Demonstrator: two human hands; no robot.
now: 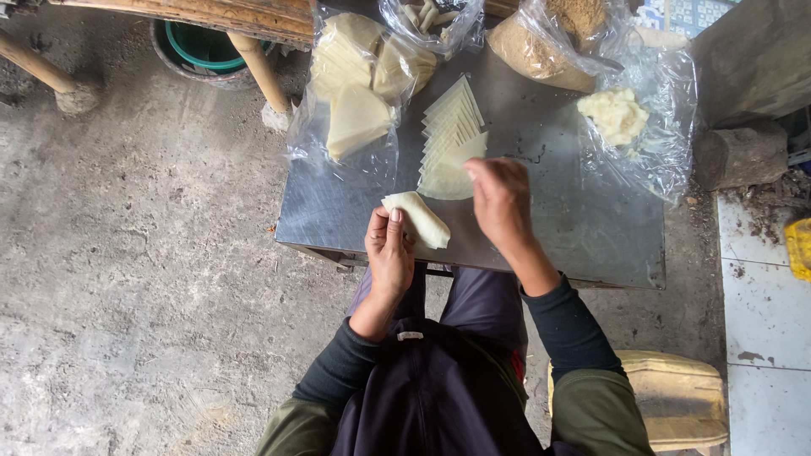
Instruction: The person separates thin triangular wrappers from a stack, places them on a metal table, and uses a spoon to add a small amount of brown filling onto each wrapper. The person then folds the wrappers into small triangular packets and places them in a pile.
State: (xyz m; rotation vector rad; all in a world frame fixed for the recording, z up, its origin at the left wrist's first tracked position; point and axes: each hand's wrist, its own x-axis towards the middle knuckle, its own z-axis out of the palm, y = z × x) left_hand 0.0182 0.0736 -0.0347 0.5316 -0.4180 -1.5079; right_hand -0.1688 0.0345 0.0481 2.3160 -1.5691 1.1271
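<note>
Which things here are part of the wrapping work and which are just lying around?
In use:
left hand holding the pale rolled dough wrapper
right hand at the fanned stack of pale triangular wrappers
white mashed filling on clear plastic

Lying about:
green plastic bucket
yellow plastic stool
grey stone block

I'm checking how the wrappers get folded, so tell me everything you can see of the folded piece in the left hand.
The folded wrapper is a pale cream, thin sheet, doughy in look, closed into a plump elongated packet with one pointed end. It lies tilted, running from upper left to lower right, over the near part of the metal table. The left hand holds its lower edge, thumb up against it. The right hand hovers beside it, apparently apart.
</note>
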